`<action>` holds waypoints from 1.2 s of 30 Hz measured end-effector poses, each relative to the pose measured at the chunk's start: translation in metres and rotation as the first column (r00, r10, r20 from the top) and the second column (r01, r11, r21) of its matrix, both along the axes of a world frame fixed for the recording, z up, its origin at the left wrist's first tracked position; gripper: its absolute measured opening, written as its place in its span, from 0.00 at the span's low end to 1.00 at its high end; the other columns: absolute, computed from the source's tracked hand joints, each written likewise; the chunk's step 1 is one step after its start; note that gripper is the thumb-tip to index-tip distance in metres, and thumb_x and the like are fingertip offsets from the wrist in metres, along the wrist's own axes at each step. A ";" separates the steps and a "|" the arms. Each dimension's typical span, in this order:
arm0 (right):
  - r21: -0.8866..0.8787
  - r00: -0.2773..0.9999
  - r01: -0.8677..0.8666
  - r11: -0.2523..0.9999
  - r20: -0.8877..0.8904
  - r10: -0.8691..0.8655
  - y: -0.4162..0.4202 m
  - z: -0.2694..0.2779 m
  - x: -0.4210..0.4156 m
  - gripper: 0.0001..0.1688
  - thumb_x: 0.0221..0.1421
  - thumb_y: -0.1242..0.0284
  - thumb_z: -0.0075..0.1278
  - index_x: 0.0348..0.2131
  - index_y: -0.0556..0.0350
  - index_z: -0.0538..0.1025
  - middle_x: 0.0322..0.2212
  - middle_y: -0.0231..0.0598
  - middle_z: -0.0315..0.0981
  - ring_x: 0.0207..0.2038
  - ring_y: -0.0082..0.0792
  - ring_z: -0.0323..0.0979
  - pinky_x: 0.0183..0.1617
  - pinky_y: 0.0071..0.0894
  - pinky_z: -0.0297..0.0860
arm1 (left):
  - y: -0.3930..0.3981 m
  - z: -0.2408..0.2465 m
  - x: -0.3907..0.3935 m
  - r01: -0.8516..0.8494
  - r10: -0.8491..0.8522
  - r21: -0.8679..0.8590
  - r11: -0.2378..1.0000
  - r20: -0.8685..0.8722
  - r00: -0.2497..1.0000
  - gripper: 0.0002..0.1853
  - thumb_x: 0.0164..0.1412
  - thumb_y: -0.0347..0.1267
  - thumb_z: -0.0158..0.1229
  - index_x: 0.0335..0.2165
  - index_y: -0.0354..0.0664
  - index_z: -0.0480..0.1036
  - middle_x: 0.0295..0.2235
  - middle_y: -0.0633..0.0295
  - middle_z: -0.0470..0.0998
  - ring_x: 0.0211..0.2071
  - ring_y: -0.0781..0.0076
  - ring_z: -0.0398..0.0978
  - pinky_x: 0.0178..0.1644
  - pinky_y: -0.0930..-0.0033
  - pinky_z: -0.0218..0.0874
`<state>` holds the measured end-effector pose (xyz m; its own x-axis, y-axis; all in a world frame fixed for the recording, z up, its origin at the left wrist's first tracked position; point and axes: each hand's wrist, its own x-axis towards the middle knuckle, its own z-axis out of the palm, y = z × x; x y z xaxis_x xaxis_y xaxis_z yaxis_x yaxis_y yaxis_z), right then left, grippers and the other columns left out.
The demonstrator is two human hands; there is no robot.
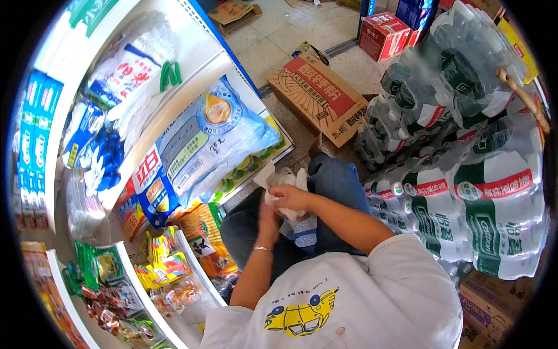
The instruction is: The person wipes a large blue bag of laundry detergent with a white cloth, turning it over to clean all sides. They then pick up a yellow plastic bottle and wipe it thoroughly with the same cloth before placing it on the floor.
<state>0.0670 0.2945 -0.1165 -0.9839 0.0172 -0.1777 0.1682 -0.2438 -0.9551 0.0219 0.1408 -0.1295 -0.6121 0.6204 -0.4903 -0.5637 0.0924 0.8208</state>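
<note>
A crumpled white bundle (293, 213), of cloth or thin plastic, is between my knees. My right hand (287, 197) grips its upper left part, with the fingers closed on the white material. A pale flat piece (264, 175) sticks up from the bundle's far side. Just left of it, my left hand (270, 218) is blurred, with a thin bracelet on the wrist. Its fingertips are partly hidden, so I cannot tell whether it holds anything. Below both hands, my legs in blue jeans (338, 185) are bent, close to the floor.
White shelving (209, 70) curves along my left, bearing gloves (111, 161), a large blue-and-clear bag (192, 152) and snack packets (163, 272). Shrink-wrapped water bottles (488, 209) are stacked on my right. A cardboard carton (320, 98) lies on the floor ahead, with a red box (383, 37) beyond.
</note>
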 end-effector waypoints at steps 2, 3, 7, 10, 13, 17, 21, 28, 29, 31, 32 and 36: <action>0.039 0.994 0.108 0.993 -0.037 -0.106 -0.008 -0.008 0.015 0.10 0.48 0.73 0.52 0.30 0.60 0.69 0.25 0.32 0.67 0.30 0.20 0.64 0.35 0.23 0.63 | 0.008 -0.004 0.038 -0.041 0.030 0.094 0.995 0.109 0.994 0.27 0.58 0.43 0.47 0.52 0.41 0.56 0.50 0.61 0.62 0.48 0.69 0.62 0.49 0.67 0.54; 0.052 0.987 0.154 0.987 -0.057 -0.151 -0.012 -0.008 0.022 0.09 0.50 0.73 0.51 0.30 0.60 0.69 0.26 0.31 0.67 0.30 0.19 0.64 0.35 0.22 0.63 | 0.009 0.002 0.049 -0.018 0.018 0.026 1.000 0.003 1.000 0.25 0.58 0.41 0.49 0.50 0.40 0.59 0.48 0.60 0.65 0.45 0.70 0.65 0.46 0.71 0.56; -0.284 0.972 0.234 0.930 0.063 -0.225 -0.006 -0.012 0.037 0.11 0.53 0.76 0.47 0.38 0.61 0.69 0.30 0.31 0.69 0.33 0.20 0.68 0.37 0.19 0.65 | 0.003 0.007 0.037 0.109 -0.237 -0.294 0.949 -0.445 0.864 0.16 0.57 0.34 0.51 0.43 0.36 0.67 0.37 0.62 0.73 0.35 0.73 0.70 0.38 0.74 0.62; -0.045 0.924 0.380 0.924 0.056 -0.377 -0.016 -0.011 0.039 0.23 0.51 0.71 0.51 0.46 0.60 0.64 0.36 0.37 0.68 0.40 0.25 0.66 0.42 0.23 0.64 | 0.005 0.018 0.029 -0.174 0.154 -0.042 0.984 -0.296 0.943 0.14 0.60 0.33 0.46 0.41 0.35 0.68 0.35 0.64 0.73 0.35 0.77 0.70 0.39 0.75 0.62; -0.025 0.959 0.281 0.959 -0.036 -0.282 -0.037 0.015 0.040 0.29 0.52 0.68 0.49 0.52 0.58 0.60 0.43 0.43 0.65 0.46 0.36 0.63 0.49 0.32 0.61 | 0.015 0.042 0.020 -0.292 0.253 -0.021 0.956 -0.444 0.860 0.16 0.61 0.33 0.43 0.44 0.34 0.65 0.42 0.59 0.69 0.40 0.73 0.68 0.44 0.72 0.60; 0.422 0.953 0.205 0.883 -0.291 -0.082 -0.045 0.019 0.029 0.25 0.54 0.67 0.45 0.50 0.56 0.62 0.44 0.50 0.63 0.48 0.43 0.63 0.50 0.35 0.59 | 0.013 0.038 0.018 -0.230 0.294 0.185 0.955 -0.526 0.798 0.20 0.56 0.32 0.46 0.47 0.34 0.60 0.46 0.55 0.64 0.48 0.69 0.61 0.52 0.68 0.52; 0.646 0.895 -0.361 0.673 0.037 0.444 0.023 0.031 0.024 0.21 0.50 0.61 0.47 0.38 0.58 0.69 0.30 0.49 0.71 0.34 0.45 0.70 0.38 0.40 0.64 | 0.000 0.030 0.024 0.017 -0.031 -0.032 0.999 -0.513 0.858 0.20 0.54 0.30 0.51 0.45 0.32 0.63 0.42 0.57 0.68 0.44 0.71 0.65 0.48 0.70 0.56; 0.352 0.354 0.860 0.370 0.111 -0.928 0.176 -0.078 0.039 0.15 0.51 0.75 0.45 0.41 0.58 0.71 0.36 0.42 0.71 0.35 0.35 0.70 0.38 0.30 0.65 | -0.009 -0.011 0.027 -0.082 -0.015 -0.218 0.972 -0.411 0.912 0.20 0.53 0.28 0.54 0.45 0.31 0.64 0.41 0.58 0.71 0.42 0.70 0.68 0.46 0.71 0.58; 0.400 0.135 0.892 0.211 0.209 -0.969 0.185 -0.117 0.048 0.16 0.50 0.69 0.48 0.38 0.59 0.73 0.37 0.45 0.71 0.38 0.38 0.70 0.41 0.32 0.64 | -0.015 -0.020 0.024 -0.105 -0.017 -0.279 0.954 -0.403 0.915 0.21 0.53 0.28 0.54 0.45 0.31 0.64 0.41 0.58 0.71 0.42 0.70 0.68 0.47 0.71 0.58; 0.491 0.018 0.767 0.412 0.626 -0.780 0.197 -0.159 0.063 0.32 0.48 0.62 0.51 0.51 0.53 0.62 0.49 0.45 0.61 0.49 0.42 0.62 0.48 0.37 0.60 | -0.014 -0.017 0.023 -0.131 0.036 -0.255 0.958 -0.348 0.937 0.21 0.53 0.29 0.54 0.46 0.31 0.63 0.42 0.57 0.70 0.43 0.69 0.67 0.47 0.71 0.58; 0.556 -0.222 0.778 0.292 0.679 -0.699 0.205 -0.235 0.074 0.39 0.47 0.60 0.53 0.56 0.50 0.57 0.53 0.43 0.56 0.52 0.44 0.58 0.49 0.41 0.59 | -0.005 -0.007 0.014 -0.106 0.021 -0.248 0.963 -0.320 0.947 0.22 0.53 0.29 0.54 0.46 0.31 0.63 0.42 0.57 0.70 0.43 0.69 0.67 0.47 0.71 0.58; -0.029 0.099 0.994 0.108 0.684 -0.722 0.198 -0.210 0.043 0.41 0.47 0.62 0.54 0.57 0.50 0.54 0.54 0.41 0.53 0.54 0.43 0.55 0.48 0.47 0.60 | -0.012 -0.020 0.017 -0.096 -0.071 -0.420 0.902 -0.364 0.929 0.23 0.54 0.32 0.54 0.47 0.32 0.62 0.43 0.57 0.70 0.43 0.68 0.68 0.48 0.70 0.57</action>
